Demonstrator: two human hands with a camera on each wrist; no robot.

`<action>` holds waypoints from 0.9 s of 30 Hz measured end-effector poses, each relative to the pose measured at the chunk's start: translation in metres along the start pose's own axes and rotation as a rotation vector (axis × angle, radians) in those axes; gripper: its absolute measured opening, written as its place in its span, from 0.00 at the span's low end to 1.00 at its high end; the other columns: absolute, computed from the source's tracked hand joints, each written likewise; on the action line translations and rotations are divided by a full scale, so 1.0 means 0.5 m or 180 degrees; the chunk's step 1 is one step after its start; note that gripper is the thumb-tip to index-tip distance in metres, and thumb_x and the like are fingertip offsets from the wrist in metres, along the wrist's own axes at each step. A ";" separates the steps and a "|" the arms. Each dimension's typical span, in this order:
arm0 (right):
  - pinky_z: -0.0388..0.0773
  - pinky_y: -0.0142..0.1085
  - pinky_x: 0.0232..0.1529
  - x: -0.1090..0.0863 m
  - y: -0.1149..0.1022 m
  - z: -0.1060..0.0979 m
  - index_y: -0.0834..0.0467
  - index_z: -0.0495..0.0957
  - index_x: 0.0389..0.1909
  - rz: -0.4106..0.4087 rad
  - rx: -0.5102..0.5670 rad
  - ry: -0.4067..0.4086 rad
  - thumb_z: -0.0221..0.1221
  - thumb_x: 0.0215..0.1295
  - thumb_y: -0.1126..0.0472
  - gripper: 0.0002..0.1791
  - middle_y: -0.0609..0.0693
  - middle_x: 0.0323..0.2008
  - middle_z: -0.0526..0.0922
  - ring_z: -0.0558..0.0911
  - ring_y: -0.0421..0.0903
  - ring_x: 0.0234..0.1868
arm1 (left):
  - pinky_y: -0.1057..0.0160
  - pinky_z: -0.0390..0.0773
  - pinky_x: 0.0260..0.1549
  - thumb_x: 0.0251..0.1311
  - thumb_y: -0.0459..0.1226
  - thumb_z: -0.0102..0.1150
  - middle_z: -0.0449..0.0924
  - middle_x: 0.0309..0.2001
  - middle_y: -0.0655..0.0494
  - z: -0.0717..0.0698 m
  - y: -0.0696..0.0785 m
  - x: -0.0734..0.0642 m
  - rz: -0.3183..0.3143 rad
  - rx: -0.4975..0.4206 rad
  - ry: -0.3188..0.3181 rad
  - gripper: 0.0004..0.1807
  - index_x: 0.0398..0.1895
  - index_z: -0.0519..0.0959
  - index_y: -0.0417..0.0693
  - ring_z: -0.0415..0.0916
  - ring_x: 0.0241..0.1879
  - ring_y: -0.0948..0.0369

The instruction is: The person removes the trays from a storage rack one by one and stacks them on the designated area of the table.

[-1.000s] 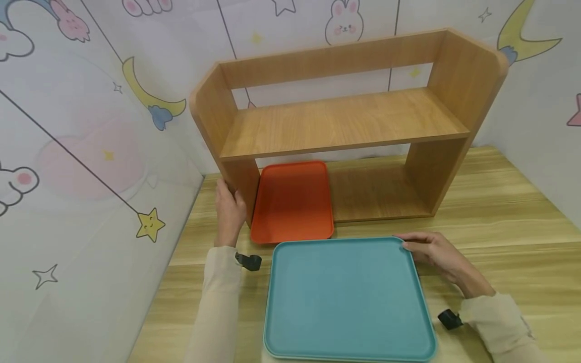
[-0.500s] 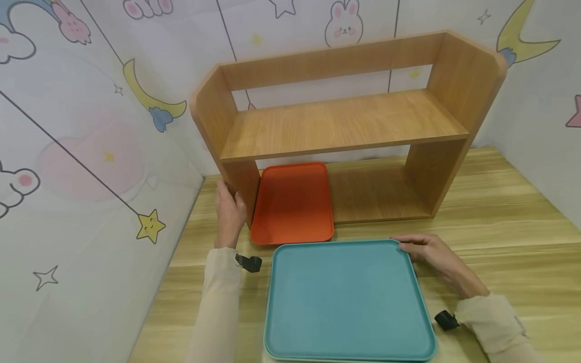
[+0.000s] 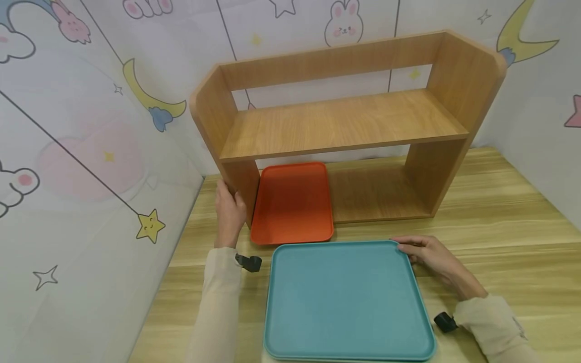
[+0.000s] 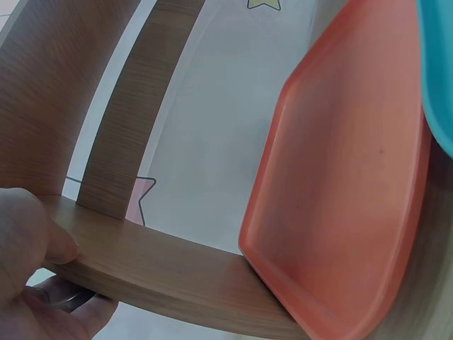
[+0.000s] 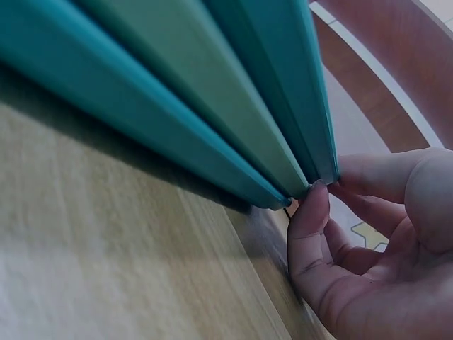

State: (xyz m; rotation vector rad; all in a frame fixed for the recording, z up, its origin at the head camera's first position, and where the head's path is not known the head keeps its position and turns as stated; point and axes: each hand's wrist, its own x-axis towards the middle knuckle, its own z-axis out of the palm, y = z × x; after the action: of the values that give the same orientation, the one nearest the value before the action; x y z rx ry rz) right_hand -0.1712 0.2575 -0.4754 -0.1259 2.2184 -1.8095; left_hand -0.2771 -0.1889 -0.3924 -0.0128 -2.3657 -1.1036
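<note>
My left hand [image 3: 230,212] grips the lower left side panel of a wooden two-tier shelf [image 3: 340,121], thumb on one face and fingers on the other. An orange-red tray [image 3: 292,201] lies against that panel in the bottom compartment, its near end sticking out in front. Nearer to me is a teal tray [image 3: 349,302], the top of a stack. My right hand [image 3: 438,259] pinches its far right corner. The right wrist view shows a pale green tray [image 5: 212,78] under it and another teal tray [image 5: 127,92] lowest, close over the table.
The shelf stands at the back of a wood-grain table [image 3: 495,201]. White walls [image 3: 91,252] with cartoon prints rise behind and on both sides. Black wrist cameras [image 3: 249,262] sit at the cuffs of both sleeves. The stack lies right in front of the orange-red tray.
My right hand and wrist have shifted slightly left and towards me, still at the teal tray's corner. That tray's far edge sits a little lower in view. My left hand stays put.
</note>
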 end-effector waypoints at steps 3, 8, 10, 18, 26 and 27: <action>0.81 0.34 0.38 -0.001 -0.001 0.000 0.68 0.70 0.61 -0.0006 0.0005 -0.0012 0.58 0.66 0.55 0.28 0.38 0.43 0.84 0.82 0.37 0.40 | 0.45 0.68 0.60 0.67 0.30 0.42 0.67 0.57 0.34 0.000 -0.001 0.000 -0.0015 -0.0003 -0.0003 0.21 0.62 0.60 0.34 0.66 0.59 0.42; 0.81 0.34 0.39 -0.002 -0.004 0.001 0.68 0.69 0.62 0.0018 0.0010 -0.0017 0.57 0.66 0.54 0.29 0.39 0.43 0.84 0.83 0.37 0.41 | 0.45 0.68 0.60 0.67 0.30 0.42 0.67 0.58 0.35 -0.001 0.001 -0.001 -0.0044 0.0012 -0.0011 0.21 0.63 0.59 0.35 0.66 0.60 0.42; 0.81 0.35 0.39 -0.003 -0.006 0.001 0.67 0.70 0.62 0.0045 -0.0031 -0.0013 0.57 0.66 0.54 0.29 0.40 0.44 0.84 0.83 0.37 0.41 | 0.45 0.68 0.60 0.67 0.30 0.42 0.67 0.58 0.34 -0.002 0.003 -0.001 -0.0031 0.0025 -0.0008 0.21 0.62 0.59 0.34 0.66 0.59 0.42; 0.81 0.36 0.43 -0.006 -0.027 -0.009 0.64 0.70 0.63 0.0143 -0.0353 -0.0096 0.56 0.67 0.52 0.28 0.60 0.59 0.76 0.82 0.37 0.45 | 0.45 0.67 0.60 0.66 0.29 0.43 0.67 0.57 0.34 -0.005 0.007 -0.001 -0.0024 0.0011 -0.0023 0.21 0.61 0.60 0.33 0.66 0.59 0.41; 0.78 0.34 0.50 0.004 -0.065 -0.010 0.66 0.61 0.68 -0.0011 -0.0550 0.0006 0.53 0.70 0.52 0.32 0.67 0.63 0.69 0.79 0.35 0.49 | 0.45 0.68 0.60 0.66 0.29 0.43 0.67 0.57 0.34 -0.003 0.004 -0.001 -0.0034 0.0000 -0.0020 0.21 0.61 0.60 0.34 0.66 0.59 0.41; 0.78 0.35 0.50 0.006 -0.071 -0.009 0.66 0.60 0.68 -0.0056 -0.0577 0.0017 0.53 0.70 0.53 0.32 0.67 0.63 0.68 0.79 0.37 0.50 | 0.45 0.68 0.60 0.66 0.29 0.43 0.67 0.57 0.34 -0.003 0.004 0.000 -0.0035 -0.0010 -0.0019 0.20 0.61 0.60 0.34 0.67 0.59 0.41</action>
State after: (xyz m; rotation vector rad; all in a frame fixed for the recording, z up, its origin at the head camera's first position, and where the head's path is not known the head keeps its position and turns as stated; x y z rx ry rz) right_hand -0.1788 0.2535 -0.4408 -0.1774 2.3894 -1.6160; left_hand -0.2758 -0.1886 -0.3904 -0.0043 -2.3719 -1.1140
